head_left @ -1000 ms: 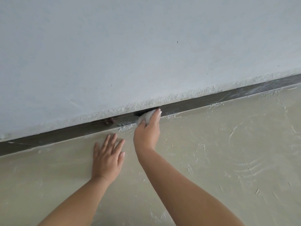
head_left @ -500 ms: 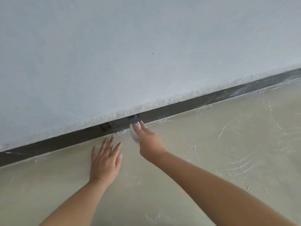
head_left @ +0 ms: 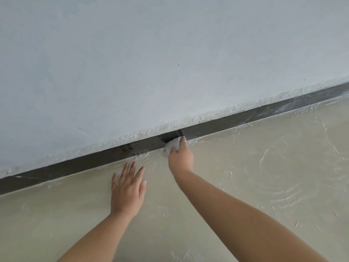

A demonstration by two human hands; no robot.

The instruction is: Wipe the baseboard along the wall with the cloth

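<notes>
A dark baseboard (head_left: 226, 123) runs diagonally from lower left to upper right at the foot of a pale grey wall (head_left: 151, 63). My right hand (head_left: 181, 157) grips a small white cloth (head_left: 172, 146) and presses it against the baseboard near the middle of the view. Most of the cloth is hidden under the fingers. My left hand (head_left: 127, 188) lies flat on the floor, fingers straight and spread, just below the baseboard and left of the right hand.
The beige floor (head_left: 264, 176) shows dried white plaster streaks and smears. Rough crumbly plaster (head_left: 151, 131) edges the wall just above the baseboard. White smudges mark the baseboard at the far right (head_left: 294, 105).
My right hand has slid back to the right along the baseboard with the cloth, after a stroke to the left. My left hand has stayed flat on the floor.
</notes>
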